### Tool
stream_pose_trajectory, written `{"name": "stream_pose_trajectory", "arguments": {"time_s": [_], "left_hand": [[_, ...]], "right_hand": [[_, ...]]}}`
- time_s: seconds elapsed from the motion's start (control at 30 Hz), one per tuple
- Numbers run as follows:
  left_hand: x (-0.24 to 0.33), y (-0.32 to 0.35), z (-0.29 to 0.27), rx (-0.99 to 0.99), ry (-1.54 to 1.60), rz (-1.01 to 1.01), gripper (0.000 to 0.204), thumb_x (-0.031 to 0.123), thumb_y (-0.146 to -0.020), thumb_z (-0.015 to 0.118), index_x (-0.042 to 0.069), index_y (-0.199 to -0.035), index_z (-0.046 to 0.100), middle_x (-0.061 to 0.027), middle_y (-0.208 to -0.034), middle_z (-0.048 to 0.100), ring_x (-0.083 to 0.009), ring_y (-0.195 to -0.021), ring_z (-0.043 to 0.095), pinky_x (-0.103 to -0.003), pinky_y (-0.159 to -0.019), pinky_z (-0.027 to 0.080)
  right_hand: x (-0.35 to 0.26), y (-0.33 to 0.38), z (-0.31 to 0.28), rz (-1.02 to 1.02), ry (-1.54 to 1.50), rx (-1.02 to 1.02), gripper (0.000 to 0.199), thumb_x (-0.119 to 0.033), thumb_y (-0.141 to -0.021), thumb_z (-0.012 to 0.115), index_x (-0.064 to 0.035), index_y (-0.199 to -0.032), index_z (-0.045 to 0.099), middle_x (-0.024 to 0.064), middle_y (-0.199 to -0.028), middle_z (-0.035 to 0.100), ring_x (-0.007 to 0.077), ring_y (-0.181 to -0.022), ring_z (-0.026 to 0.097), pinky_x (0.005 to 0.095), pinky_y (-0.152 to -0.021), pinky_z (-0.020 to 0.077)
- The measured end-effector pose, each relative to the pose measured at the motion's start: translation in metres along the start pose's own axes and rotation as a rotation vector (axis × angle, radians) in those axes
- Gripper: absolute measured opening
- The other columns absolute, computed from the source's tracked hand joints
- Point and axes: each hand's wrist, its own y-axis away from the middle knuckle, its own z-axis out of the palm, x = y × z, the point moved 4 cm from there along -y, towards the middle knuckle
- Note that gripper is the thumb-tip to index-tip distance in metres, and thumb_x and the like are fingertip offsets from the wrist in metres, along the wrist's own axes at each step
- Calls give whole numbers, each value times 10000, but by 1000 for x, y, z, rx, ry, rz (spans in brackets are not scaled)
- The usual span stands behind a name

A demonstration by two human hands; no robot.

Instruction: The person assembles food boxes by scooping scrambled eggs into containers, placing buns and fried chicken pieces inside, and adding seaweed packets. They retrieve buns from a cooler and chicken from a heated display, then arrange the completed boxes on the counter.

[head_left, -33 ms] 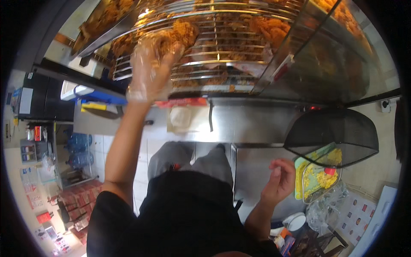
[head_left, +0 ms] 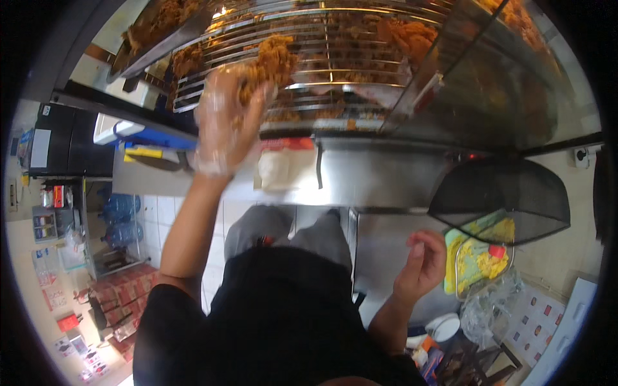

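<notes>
A clear plastic glove covers my left hand (head_left: 225, 122), which is closed around a piece of fried chicken (head_left: 275, 59) in the display case. The golden crust sticks out beyond my fingers, over the front part of the wire rack (head_left: 335, 83). My fingertips are partly hidden behind the hand and the chicken. Low on the right, my bare right hand (head_left: 421, 265) hovers with loosely curled fingers, a gap beside the thumb and nothing held. It is nearest to a green tray (head_left: 458, 235) with yellow food bits.
More fried chicken (head_left: 409, 37) lies on the rack's right, beside a glass panel (head_left: 476, 96). Below the case runs a steel ledge (head_left: 380, 170) with a paper packet (head_left: 293, 168). A dark mesh cover (head_left: 502, 199) overhangs the tray. A yellow-handled tool (head_left: 151, 156) lies at left.
My left hand has drawn slightly toward me with the fried chicken, from over the rack toward its front edge. My right hand has barely moved.
</notes>
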Motion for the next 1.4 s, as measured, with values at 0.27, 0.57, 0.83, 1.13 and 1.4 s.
{"name": "stream_pose_trajectory", "arguments": {"time_s": [0.27, 0.57, 0.83, 1.13, 1.4], "left_hand": [[-18, 215, 70, -60, 1256, -1542, 289, 150, -908, 574, -10, -1144, 522, -137, -1135, 555, -216, -990, 580, -356, -856, 521], [-104, 208, 171, -790, 101, -352, 368, 313, -896, 510, 94, -1183, 578, -141, -1021, 644, -265, -862, 633, -367, -753, 513], [-70, 173, 144, -829, 86, -270, 434, 401, -860, 571, -6, -970, 670, -209, -927, 665, -305, -875, 645, -397, -722, 491], [-175, 202, 181, -796, 925, -973, 438, 118, -854, 620, 54, -1263, 476, -67, -1054, 606, -228, -915, 597, -339, -740, 508], [-151, 167, 189, -1099, -74, 272, 365, 322, -776, 667, -8, -931, 660, -190, -891, 674, -339, -818, 647, -401, -744, 502]], "right_hand": [[-15, 10, -8, -8, 28, -26, 115, -10, -825, 579, 45, -926, 589, 137, -881, 593, 182, -804, 559, 268, -740, 446], [-11, 46, -33, 50, 275, 23, 114, -41, -825, 612, 15, -923, 609, 128, -825, 625, 201, -750, 607, 293, -698, 478], [26, 109, -60, 288, 625, 192, 176, -150, -805, 644, -26, -927, 617, 126, -833, 610, 271, -730, 600, 352, -672, 478], [6, 174, -145, 476, 883, 361, 280, -237, -809, 653, -15, -975, 614, 142, -896, 620, 287, -794, 615, 377, -703, 480], [-75, 214, -260, 416, 1314, 686, 306, -162, -783, 647, -10, -1046, 616, 178, -995, 632, 350, -944, 588, 401, -840, 463]]}}
